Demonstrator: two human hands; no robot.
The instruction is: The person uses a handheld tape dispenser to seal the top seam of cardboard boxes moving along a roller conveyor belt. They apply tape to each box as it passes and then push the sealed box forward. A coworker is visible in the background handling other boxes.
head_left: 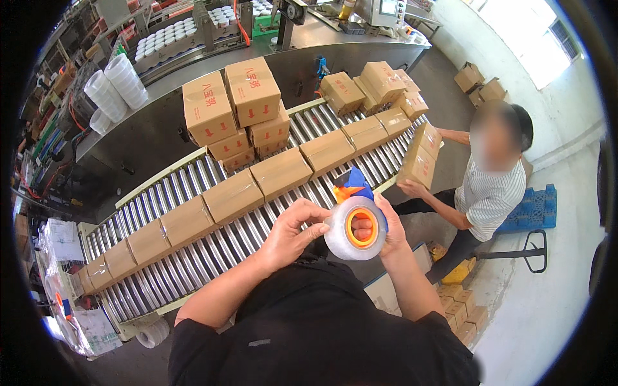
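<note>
both hands [293,235] [386,225] clamped on the clear tape roll [353,230] (dispenser in it), sealed cartons [233,195] lined up on the roller conveyor [193,270], none being taped yet

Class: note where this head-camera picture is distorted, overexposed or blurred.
Head view: fisheye bends the roller conveyor into an arc, with black corners; the window top right is blown out white; the co-worker's face is blurred; the tape roll between both hands stays sharp.

Brown cartons [257,183] lined along the roller conveyor [161,270]; stacked red-printed cartons [235,112] far; co-worker's carton [420,156] right.
</note>
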